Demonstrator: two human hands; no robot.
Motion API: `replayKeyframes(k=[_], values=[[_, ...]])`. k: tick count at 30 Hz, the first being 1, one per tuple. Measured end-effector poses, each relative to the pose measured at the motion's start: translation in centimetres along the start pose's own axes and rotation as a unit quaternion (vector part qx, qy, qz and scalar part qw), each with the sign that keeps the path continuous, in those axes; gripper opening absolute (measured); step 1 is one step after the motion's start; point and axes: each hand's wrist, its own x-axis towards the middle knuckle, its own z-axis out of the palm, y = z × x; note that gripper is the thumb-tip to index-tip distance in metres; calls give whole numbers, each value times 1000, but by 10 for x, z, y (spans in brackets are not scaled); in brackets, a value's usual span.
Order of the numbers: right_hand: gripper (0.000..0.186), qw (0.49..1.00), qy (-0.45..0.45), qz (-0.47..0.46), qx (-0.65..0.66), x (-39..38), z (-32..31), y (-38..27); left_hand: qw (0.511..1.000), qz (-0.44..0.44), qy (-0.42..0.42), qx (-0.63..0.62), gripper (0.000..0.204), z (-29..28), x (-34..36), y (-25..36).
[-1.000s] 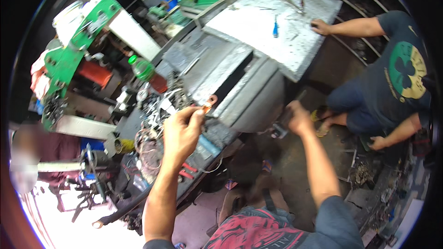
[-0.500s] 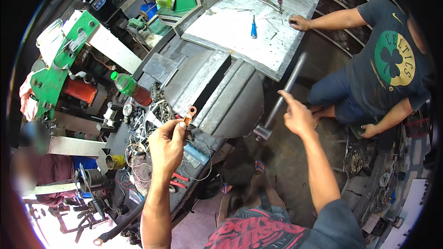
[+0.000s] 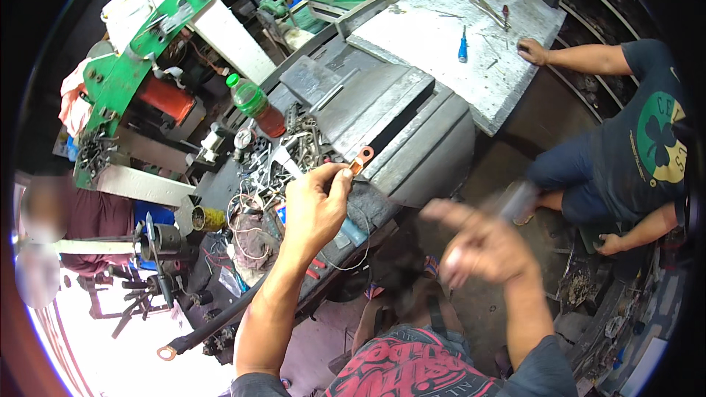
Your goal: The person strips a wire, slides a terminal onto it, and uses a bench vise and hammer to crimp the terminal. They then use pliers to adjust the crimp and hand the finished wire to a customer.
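Note:
My left hand [image 3: 318, 202] pinches a copper cable lug [image 3: 359, 165] between thumb and fingertips, its ring end pointing up. The lug is in front of the near end of a large grey bench vise [image 3: 430, 136], whose jaws stand apart with a dark gap between them. My right hand [image 3: 489, 250], blurred by motion, is right of the vise with its index finger stretched out and nothing visible held. Beyond it a smeared grey bar, apparently the vise handle [image 3: 518, 202], shows partly. I cannot tell whether the hand touches it.
Loose metal parts [image 3: 283, 154] and a green-capped bottle [image 3: 257, 106] crowd the bench. A blue screwdriver [image 3: 462, 48] lies on the metal table [image 3: 412, 26]. Another person [image 3: 610, 125] sits at right, one hand on that table. A black cable [image 3: 220, 316] with a lug runs beside my left forearm.
The view has shifted, so the scene sits further right. My right hand has swung down and is smeared. The vise handle has turned to a new angle. My left hand still holds the lug.

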Motion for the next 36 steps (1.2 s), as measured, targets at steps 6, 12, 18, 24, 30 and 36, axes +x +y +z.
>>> replayKeyframes(k=[6,12,18,24,30,36], values=[[53,665,399,-47,-630,36,-82,15,998,37,15,45,25,2,-2,2],[45,727,384,56,-566,75,-132,166,996,37,54,52,22,9,-5,5],[23,946,320,7,-56,103,-83,334,998,24,45,41,23,7,-5,9],[20,953,258,161,-4,103,-18,362,998,2,27,59,23,6,-3,14],[10,964,195,156,91,95,26,345,991,33,46,117,23,9,-6,14],[13,969,70,169,165,84,51,304,990,69,73,98,20,13,-6,7]])
